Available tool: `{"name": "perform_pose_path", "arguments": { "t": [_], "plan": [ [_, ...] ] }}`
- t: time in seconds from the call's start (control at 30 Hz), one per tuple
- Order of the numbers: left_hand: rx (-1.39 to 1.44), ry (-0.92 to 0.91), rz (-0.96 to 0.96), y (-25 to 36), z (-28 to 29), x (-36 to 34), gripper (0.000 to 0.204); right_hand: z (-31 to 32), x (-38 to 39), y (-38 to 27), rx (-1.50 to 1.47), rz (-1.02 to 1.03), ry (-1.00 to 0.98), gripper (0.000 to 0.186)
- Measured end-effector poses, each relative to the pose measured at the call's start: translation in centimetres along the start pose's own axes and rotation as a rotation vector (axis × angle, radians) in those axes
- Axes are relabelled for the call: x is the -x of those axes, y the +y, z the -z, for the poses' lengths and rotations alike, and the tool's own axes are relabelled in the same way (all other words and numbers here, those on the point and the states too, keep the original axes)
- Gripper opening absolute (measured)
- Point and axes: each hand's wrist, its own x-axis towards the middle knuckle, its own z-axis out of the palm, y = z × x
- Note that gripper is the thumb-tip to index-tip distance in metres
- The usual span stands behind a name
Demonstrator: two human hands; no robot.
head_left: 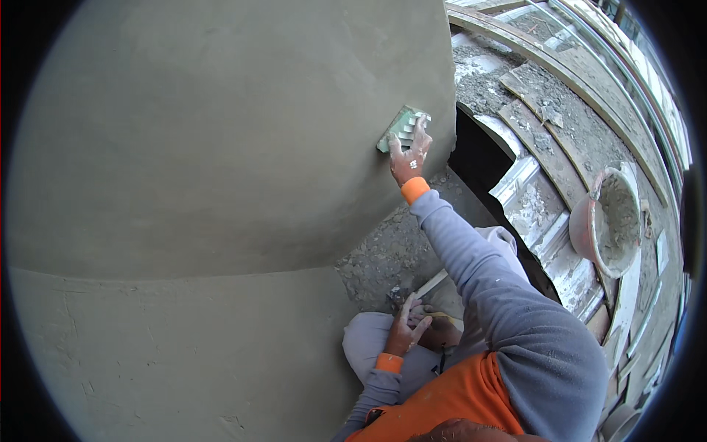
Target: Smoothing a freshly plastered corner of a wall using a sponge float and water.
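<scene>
My right hand [411, 156], arm stretched out, grips a small green plastering float [398, 127] with a pale ridged back. The float lies against the smooth grey plastered wall [221, 132], close to its right-hand edge. Down by my bent knees is my left hand [407, 328], its dusty fingers apart and nothing plainly held in them. A pale flat strip [431, 284] lies just beyond its fingertips; whether they touch it I cannot tell.
Below the wall, a smooth grey plastered surface [184, 353] spreads at left. Rough mortar debris [390, 250] lies by the wall's foot. At right are a dark gap [479, 151], crumpled metal sheet [526, 180], planks [541, 140] and a mortar-smeared bucket [585, 228].
</scene>
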Motion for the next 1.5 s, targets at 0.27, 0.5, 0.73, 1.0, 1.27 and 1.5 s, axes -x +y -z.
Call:
{"name": "perform_pose_path", "arguments": {
  "t": [0.27, 0.5, 0.73, 1.0, 1.27, 1.5],
  "plan": [
    [-0.023, -0.009, 0.026, 0.1, 0.5, -0.1, 0.082, 1.6, -3.1, -2.8, -0.191, -0.147, 0.055, 0.088],
    [-0.006, -0.069, -0.028, -1.2, -0.2, -1.1, 0.081, 2.9, -8.3, 3.9, -0.536, -0.526, 0.202, 0.084],
    [0.059, -0.082, -0.002, -0.1, -0.4, -1.5, 0.079, -0.5, 0.0, 4.8, -0.241, -0.226, 0.135, 0.08],
    [0.02, 0.009, 0.023, 0.6, 0.8, 0.2, 0.082, -0.5, -2.1, 1.6, -0.099, -0.16, 0.087, 0.076],
    [0.06, -0.038, 0.031, 1.2, 1.1, -0.6, 0.084, 1.2, -7.5, 4.4, -0.059, -0.298, 0.081, 0.072],
    [0.04, -0.125, 0.031, -0.3, 0.1, -2.1, 0.083, 0.1, -8.2, 13.7, -0.364, -0.549, 0.211, 0.074]
  ]
}}
